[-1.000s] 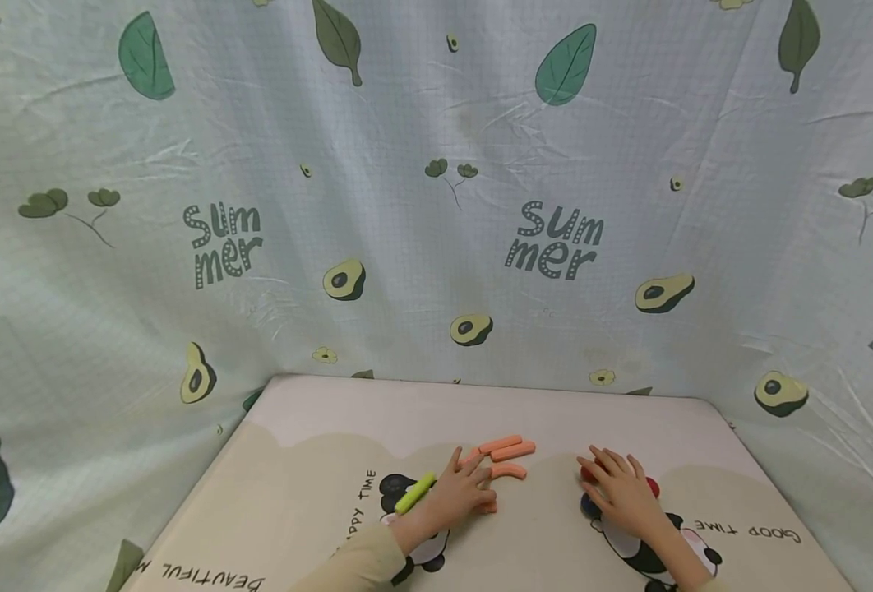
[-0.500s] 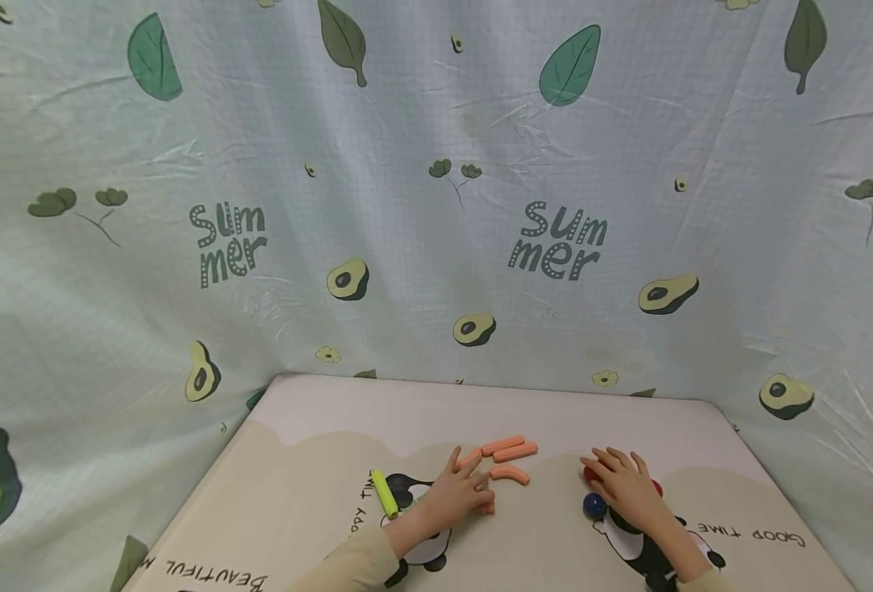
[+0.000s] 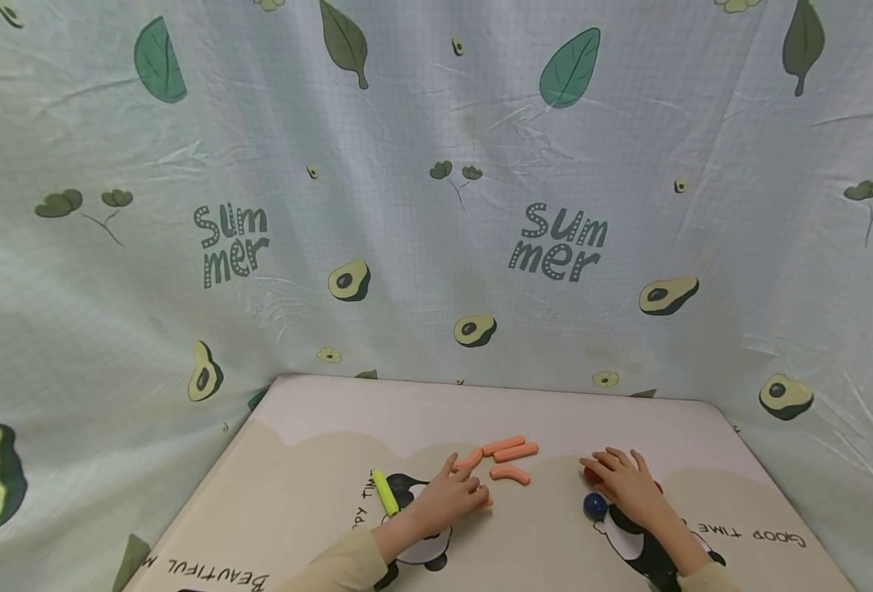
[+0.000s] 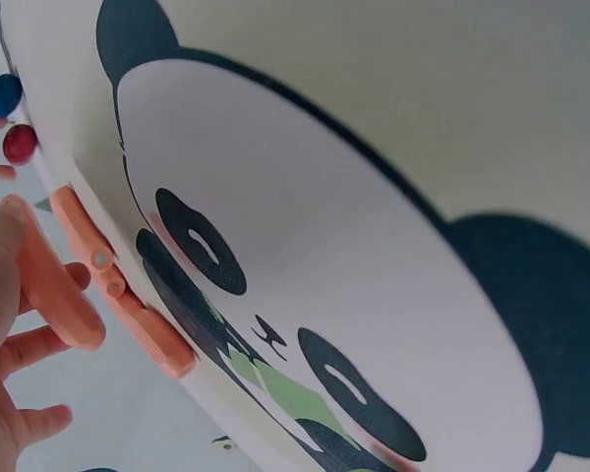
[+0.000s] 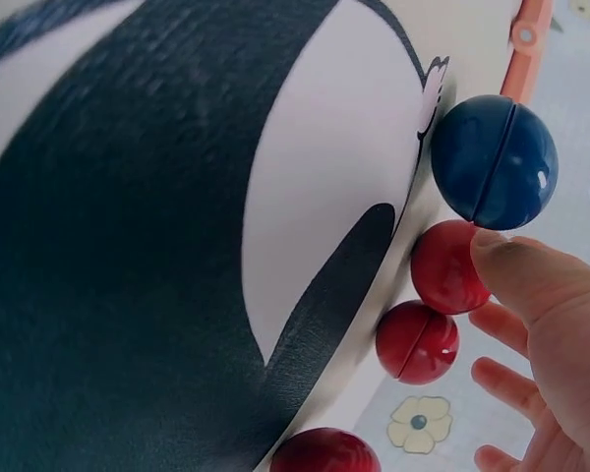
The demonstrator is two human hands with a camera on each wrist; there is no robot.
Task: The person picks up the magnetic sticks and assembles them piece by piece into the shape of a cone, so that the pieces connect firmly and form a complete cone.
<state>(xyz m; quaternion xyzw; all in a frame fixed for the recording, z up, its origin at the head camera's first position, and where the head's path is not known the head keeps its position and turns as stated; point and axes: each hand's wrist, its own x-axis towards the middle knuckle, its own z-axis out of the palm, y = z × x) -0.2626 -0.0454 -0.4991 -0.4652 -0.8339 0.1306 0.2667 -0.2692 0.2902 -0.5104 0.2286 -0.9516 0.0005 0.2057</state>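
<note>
A: Start with the head view. How do the hands sit?

B: The left hand (image 3: 444,497) is at the near end of some orange sticks (image 3: 515,451) on the bench (image 3: 318,419), a green stick (image 3: 385,493) lying just beside its wrist. The right hand (image 3: 632,491) lies over red balls (image 3: 592,475), with a blue ball (image 3: 595,506) beside it. I'd move the left wrist slowly; the green stick could get nudged.

A: And the left wrist view?

B: Those fingers pinch a held stick (image 4: 64,290), thumb near one end, two fingertips spread free. A grip closer to its middle should stop it pivoting. It's slightly curved and round-ended, with a smooth, matte look, probably plastic. Behind it, the other sticks show small round end fittings (image 4: 101,259).

A: Right wrist?

B: The thumb touches the upper red ball (image 5: 450,265); the fingers are loosely spread, and I see no firm grip. Light pressure seems right, since glossy spheres roll easily. The blue ball and one red one carry a seam groove. Beneath, the panda print (image 5: 324,128) looks flat, on a faintly grained surface.
</note>
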